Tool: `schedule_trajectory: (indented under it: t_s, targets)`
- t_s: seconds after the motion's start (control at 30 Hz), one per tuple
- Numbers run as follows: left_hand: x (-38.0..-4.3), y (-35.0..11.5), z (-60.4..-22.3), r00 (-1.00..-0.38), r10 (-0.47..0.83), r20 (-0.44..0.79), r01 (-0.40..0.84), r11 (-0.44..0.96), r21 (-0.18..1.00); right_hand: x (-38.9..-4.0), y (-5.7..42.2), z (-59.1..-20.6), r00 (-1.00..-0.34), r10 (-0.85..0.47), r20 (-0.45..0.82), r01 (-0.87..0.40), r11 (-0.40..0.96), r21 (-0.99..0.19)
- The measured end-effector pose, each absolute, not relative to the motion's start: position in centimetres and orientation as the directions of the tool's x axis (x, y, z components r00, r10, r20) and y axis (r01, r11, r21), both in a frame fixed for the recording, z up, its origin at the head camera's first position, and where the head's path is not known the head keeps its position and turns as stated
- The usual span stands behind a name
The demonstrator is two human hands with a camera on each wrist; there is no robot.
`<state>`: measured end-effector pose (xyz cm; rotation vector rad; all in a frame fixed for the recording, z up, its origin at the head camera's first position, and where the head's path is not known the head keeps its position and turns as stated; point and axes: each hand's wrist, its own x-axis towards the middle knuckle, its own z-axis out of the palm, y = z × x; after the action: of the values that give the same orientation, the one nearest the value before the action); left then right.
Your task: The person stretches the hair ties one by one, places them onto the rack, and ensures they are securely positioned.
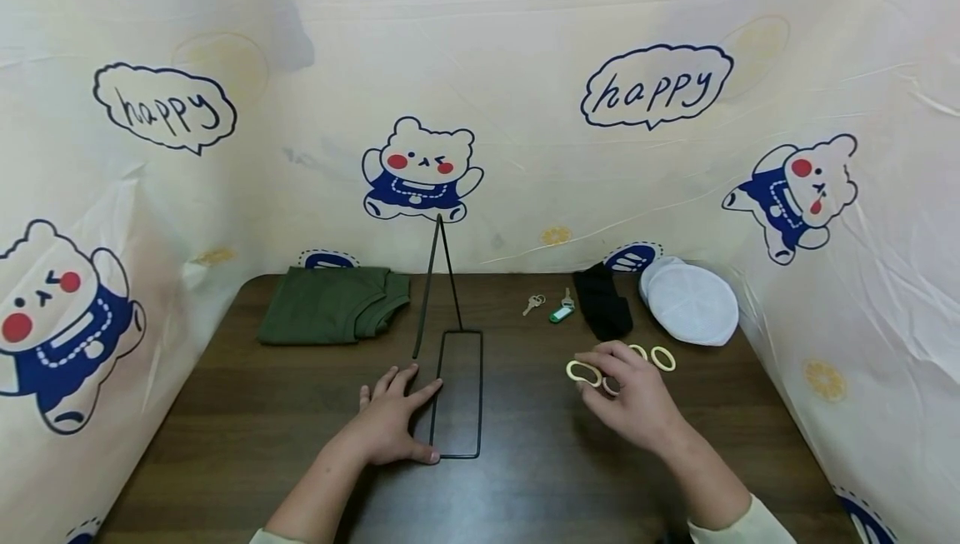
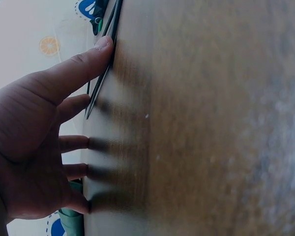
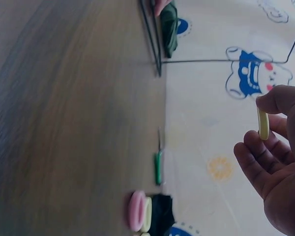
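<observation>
A black wire stand (image 1: 481,394) has a flat rectangular base on the table and a tall bent upright. My left hand (image 1: 393,423) spreads its fingers over the base's left side, thumb and index fingertips at the wire; in the left wrist view, the thumb (image 2: 81,69) lies along it. Raised over the table on the right, my right hand (image 1: 633,394) pinches a pale yellow ring (image 3: 263,123), like a hair tie, between thumb and fingers. Below that hand lie a pink ring (image 3: 136,210) and pale yellow rings (image 1: 663,358), partly hidden by it in the head view.
Folded green cloth (image 1: 322,306) lies at the back left of the brown table (image 1: 540,494). Toward the back right are a small key (image 1: 534,304), a key with a green tag (image 1: 562,312), a black cloth item (image 1: 604,302) and a white cap (image 1: 692,302). Printed curtains surround the table.
</observation>
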<state>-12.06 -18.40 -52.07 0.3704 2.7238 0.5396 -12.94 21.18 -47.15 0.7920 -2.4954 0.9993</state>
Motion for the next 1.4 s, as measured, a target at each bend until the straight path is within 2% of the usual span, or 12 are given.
schedule_trajectory:
  t_s: [0.4, 0.77, 1.17, 1.4]
  targets:
    - [-12.1, -18.3, -51.7, -0.908, 0.315, -0.277, 0.193, 0.9, 0.391, -12.0, 16.9, -44.4, -0.711, -0.439, 0.549, -0.703, 0.469, -0.535]
    - [-12.2, -18.3, -52.2, -0.908, 0.312, -0.279, 0.186, 0.898, 0.399, -11.6, 14.3, -42.5, -0.645, -0.45, 0.618, -0.764, 0.415, -0.495]
    - [-12.3, -18.3, -52.1, -0.912, 0.292, -0.287, 0.164, 0.903, 0.398, -10.8, 10.6, -39.7, -0.498, -0.523, 0.692, -0.866, 0.247, -0.436]
    - [-12.4, -18.3, -51.9, -0.909, 0.298, -0.292, 0.168, 0.902, 0.397, -10.3, 9.4, -38.0, -0.465, -0.542, 0.7, -0.879, 0.193, -0.435]
